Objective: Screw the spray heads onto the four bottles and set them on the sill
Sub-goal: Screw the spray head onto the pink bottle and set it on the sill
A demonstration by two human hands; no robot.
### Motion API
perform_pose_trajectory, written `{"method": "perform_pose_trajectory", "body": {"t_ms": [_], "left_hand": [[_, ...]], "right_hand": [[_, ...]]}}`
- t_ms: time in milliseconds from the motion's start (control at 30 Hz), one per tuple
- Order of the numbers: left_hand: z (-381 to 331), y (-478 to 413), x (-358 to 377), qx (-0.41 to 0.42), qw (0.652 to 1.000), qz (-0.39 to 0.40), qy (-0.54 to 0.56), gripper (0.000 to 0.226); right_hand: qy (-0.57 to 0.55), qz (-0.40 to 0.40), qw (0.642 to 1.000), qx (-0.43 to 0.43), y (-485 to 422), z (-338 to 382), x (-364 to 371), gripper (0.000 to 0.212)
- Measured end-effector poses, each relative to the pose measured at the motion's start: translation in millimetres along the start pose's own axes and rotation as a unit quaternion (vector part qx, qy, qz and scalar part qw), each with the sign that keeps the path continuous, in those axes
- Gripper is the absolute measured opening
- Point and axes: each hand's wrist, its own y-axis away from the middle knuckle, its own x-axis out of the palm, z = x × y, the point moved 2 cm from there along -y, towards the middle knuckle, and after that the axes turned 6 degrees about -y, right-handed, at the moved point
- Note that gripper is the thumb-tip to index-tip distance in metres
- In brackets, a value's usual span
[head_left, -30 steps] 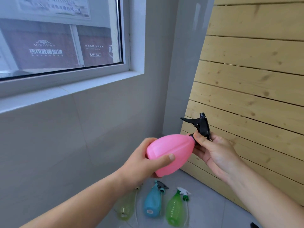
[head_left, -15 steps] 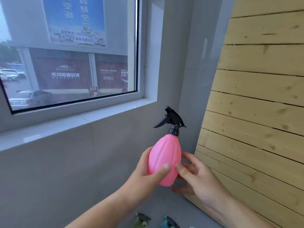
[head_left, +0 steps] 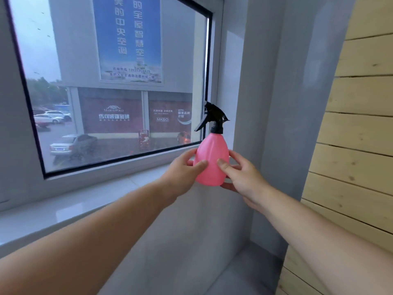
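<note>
A pink bottle (head_left: pixel 211 160) with a black spray head (head_left: pixel 212 119) on its neck stands upright between both hands, at the right end of the white window sill (head_left: pixel 89 201). My left hand (head_left: pixel 180 171) grips its left side with the thumb across the front. My right hand (head_left: pixel 242 179) holds its right side and cups under the base. Whether the base touches the sill I cannot tell. The other bottles are out of view.
A large window (head_left: pixel 110 81) rises behind the sill. The grey wall corner (head_left: pixel 265 124) stands just right of the bottle. A slatted wooden panel (head_left: pixel 361 135) leans at the far right. Grey floor (head_left: pixel 251 271) lies below.
The bottle went from lying sideways with my right hand on the spray head to upright, then up toward the sill. My right hand shifted to its body. The floor bottles left the view.
</note>
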Motion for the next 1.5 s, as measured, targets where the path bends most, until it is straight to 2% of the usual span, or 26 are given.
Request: {"method": "perform_pose_trajectory", "body": {"t_ms": [200, 433, 1100, 1200, 1300, 1400, 1500], "left_hand": [[4.9, -55.6, -13.9, -0.016, 0.999, -0.038, -0.012, 0.048], [16.1, -99.9, -12.9, -0.019, 0.995, -0.056, -0.074, 0.057], [36.4, -132.5, -17.7, -0.021, 0.991, -0.075, -0.106, 0.055], [35.0, -127.8, -18.3, -0.011, 0.988, -0.087, -0.124, 0.056], [31.8, -118.0, -20.2, 0.0, 0.984, -0.102, -0.148, 0.065], [28.0, -102.0, -21.6, 0.01, 0.984, -0.107, -0.142, 0.071], [23.7, -76.7, -14.9, 0.027, 0.985, -0.117, -0.121, 0.068]], "right_hand": [[0.051, -0.01, 0.998, -0.02, -72.0, -10.9, 13.7, 0.056], [0.088, -0.012, 0.996, -0.03, -118.1, -25.7, 11.0, 0.051], [0.137, -0.054, 0.987, -0.059, -137.7, -35.7, 21.6, 0.059], [0.144, -0.055, 0.986, -0.06, -134.8, -35.7, 22.8, 0.067], [0.161, -0.065, 0.983, -0.064, -125.8, -32.9, 18.9, 0.078], [0.164, -0.072, 0.982, -0.056, -107.9, -29.0, 7.5, 0.073], [0.148, -0.076, 0.985, -0.038, -76.9, -28.9, -10.0, 0.056]]}}
